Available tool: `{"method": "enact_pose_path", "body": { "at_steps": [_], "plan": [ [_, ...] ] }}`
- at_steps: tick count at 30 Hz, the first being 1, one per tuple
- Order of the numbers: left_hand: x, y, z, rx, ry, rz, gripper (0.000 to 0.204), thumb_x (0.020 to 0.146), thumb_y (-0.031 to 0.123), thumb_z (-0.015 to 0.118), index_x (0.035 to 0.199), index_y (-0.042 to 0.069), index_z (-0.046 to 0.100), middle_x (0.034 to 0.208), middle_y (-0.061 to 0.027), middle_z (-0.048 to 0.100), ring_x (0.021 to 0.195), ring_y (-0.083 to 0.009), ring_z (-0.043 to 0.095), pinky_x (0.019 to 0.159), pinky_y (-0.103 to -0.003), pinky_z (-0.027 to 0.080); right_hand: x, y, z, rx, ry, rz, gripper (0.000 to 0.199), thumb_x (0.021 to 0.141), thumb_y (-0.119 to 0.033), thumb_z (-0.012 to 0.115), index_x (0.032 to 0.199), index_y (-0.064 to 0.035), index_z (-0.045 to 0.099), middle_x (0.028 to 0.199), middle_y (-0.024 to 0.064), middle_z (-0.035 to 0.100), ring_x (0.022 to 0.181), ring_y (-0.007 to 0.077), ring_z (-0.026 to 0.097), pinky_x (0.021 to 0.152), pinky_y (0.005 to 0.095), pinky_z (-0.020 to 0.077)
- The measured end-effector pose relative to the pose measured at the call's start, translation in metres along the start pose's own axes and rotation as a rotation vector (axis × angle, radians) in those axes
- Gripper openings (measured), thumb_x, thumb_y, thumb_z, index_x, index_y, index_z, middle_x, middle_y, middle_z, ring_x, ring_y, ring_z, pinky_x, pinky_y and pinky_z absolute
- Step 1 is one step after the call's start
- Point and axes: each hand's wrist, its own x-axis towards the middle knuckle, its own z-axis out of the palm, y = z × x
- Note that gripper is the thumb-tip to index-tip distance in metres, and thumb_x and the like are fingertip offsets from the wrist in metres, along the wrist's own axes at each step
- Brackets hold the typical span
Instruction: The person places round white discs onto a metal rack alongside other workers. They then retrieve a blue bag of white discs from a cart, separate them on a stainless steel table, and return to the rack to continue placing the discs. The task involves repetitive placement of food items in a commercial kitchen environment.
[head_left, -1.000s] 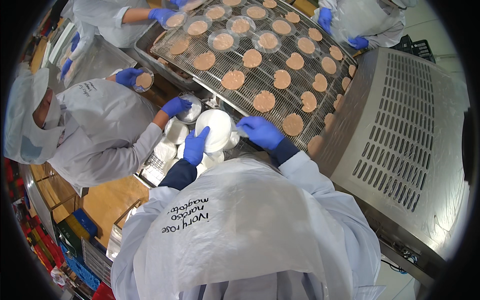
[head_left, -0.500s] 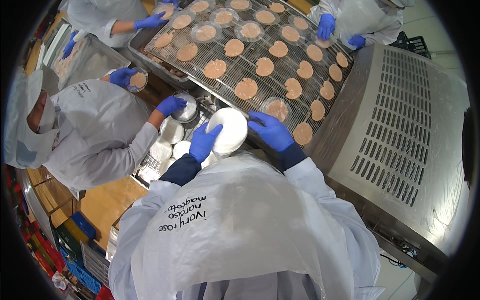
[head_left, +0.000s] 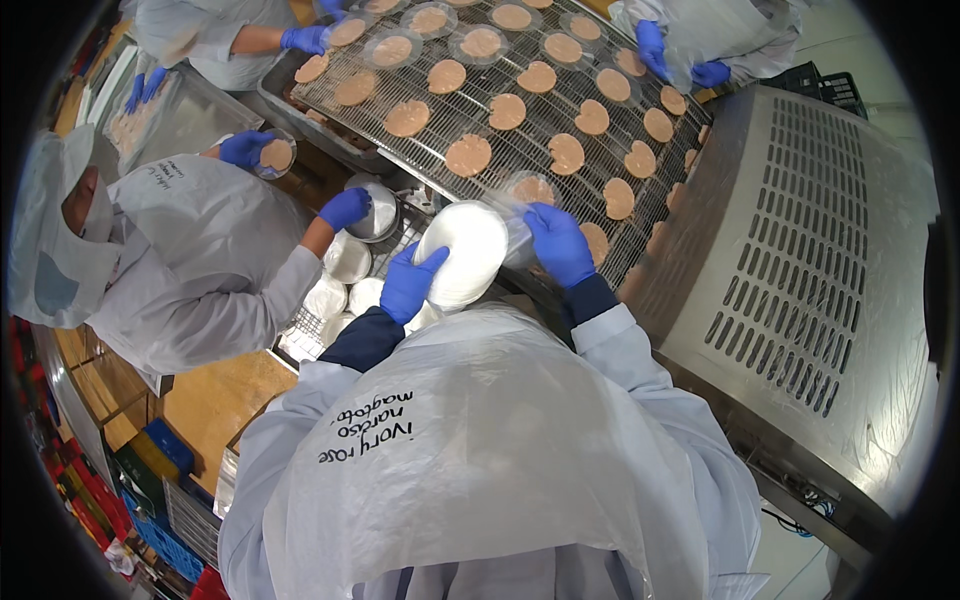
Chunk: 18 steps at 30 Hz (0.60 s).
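While the right hand (head_left: 556, 243) reaches toward the belt, its fingers seem pinched on a sheet of clear film (head_left: 517, 243), which spans the gap to the white stack (head_left: 472, 243). That round stack has no long axis; it lies to the left of the right fingers, its broad face tipped upward, and the left hand (head_left: 408, 283) clasps its near left edge, thumb pressed on top. Just beyond the right fingertips, on the wire-mesh belt (head_left: 437, 160), sits a pinkish patty (head_left: 530, 188) with clear film over it; the right hand is plainly nearer to it than the left. More patties spread across the mesh. Farther left, white round bundles (head_left: 325, 297) rest by a co-worker's hand (head_left: 345, 207), and a slotted steel hood (head_left: 690, 270) stands to the right. I make out no brand or printed label, only black handwriting (head_left: 370, 428) on the wearer's translucent apron (head_left: 520, 460), in three slanting lines, and smaller writing (head_left: 172, 175) on the co-worker's.
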Motion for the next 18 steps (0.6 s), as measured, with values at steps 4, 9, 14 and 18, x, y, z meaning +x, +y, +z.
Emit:
{"method": "enact_pose_path", "body": {
  "at_steps": [4, 9, 14, 18],
  "plan": [
    [-0.001, -0.01, -0.003, 0.011, 0.041, 0.004, 0.041, 0.086, 0.022, 0.073, 0.117, -0.003, 0.063, 0.101, -0.0101, 0.07, 0.086, -0.014, 0.066, 0.078, -0.029, 0.053, -0.005, -0.012, -0.028, -0.274, -0.025, 0.062, 0.026, 0.092, -0.014, 0.054, 0.111, 0.0011, 0.064, 0.099, 0.0167, 0.068, 0.091, 0.0276, 0.065, 0.085, 0.0346, 0.0489],
    [0.003, -0.029, -0.002, -0.015, 0.047, 0.002, 0.041, 0.086, 0.022, 0.073, 0.116, -0.003, 0.063, 0.101, -0.0108, 0.07, 0.086, -0.0148, 0.066, 0.078, -0.03, 0.053, -0.011, 0.022, -0.05, -0.532, 0.382, -0.275, 0.036, 0.088, -0.007, 0.05, 0.122, 0.0, 0.059, 0.118, 0.0218, 0.062, 0.112, 0.0367, 0.058, 0.099, 0.0393, 0.0444],
    [0.002, -0.026, 0.003, 0.029, 0.038, 0.001, 0.041, 0.085, 0.022, 0.074, 0.115, -0.003, 0.063, 0.101, -0.0109, 0.07, 0.086, -0.0152, 0.066, 0.078, -0.03, 0.053, -0.061, 0.047, -0.004, -0.743, 0.159, -0.249, 0.037, 0.085, -0.002, 0.05, 0.12, -0.003, 0.06, 0.116, 0.0191, 0.063, 0.109, 0.0338, 0.06, 0.097, 0.0392, 0.0457],
    [0.004, -0.028, 0.006, 0.03, 0.008, -0.01, 0.04, 0.085, 0.022, 0.074, 0.115, -0.003, 0.063, 0.101, -0.0108, 0.07, 0.087, -0.0151, 0.066, 0.078, -0.03, 0.054, -0.076, 0.024, 0.001, -0.305, -0.259, 0.088, 0.034, 0.084, -0.005, 0.05, 0.114, -0.0084, 0.065, 0.106, 0.0176, 0.066, 0.102, 0.0317, 0.063, 0.091, 0.0389, 0.0482]
  ]
}}
